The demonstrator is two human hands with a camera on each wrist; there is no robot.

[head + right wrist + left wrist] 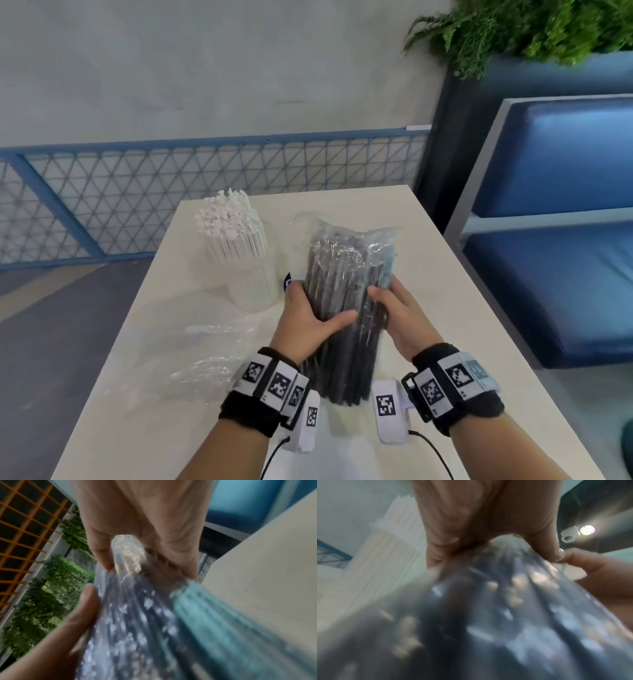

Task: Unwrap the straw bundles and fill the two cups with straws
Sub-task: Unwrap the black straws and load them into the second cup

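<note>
My left hand (310,317) and right hand (397,313) both grasp black straw bundle (346,308) (clear wrap still on), frame centre. White straws (236,236) fill cup (253,286) left of it on table (445,308).

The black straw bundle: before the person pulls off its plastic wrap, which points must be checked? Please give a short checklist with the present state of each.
1. Both hands hold the black straw bundle: ok, left hand and right hand grip its sides.
2. Plastic wrap already off the bundle: not ok, it covers the upper part; the lower ends look bare.
3. Wrap has an opening to pull from: cannot tell.
4. White straws already in their cup: ok.
5. Second cup ready for the black straws: cannot tell, mostly hidden behind the bundle.
6. Empty wrap lies aside on the table: ok.
</note>
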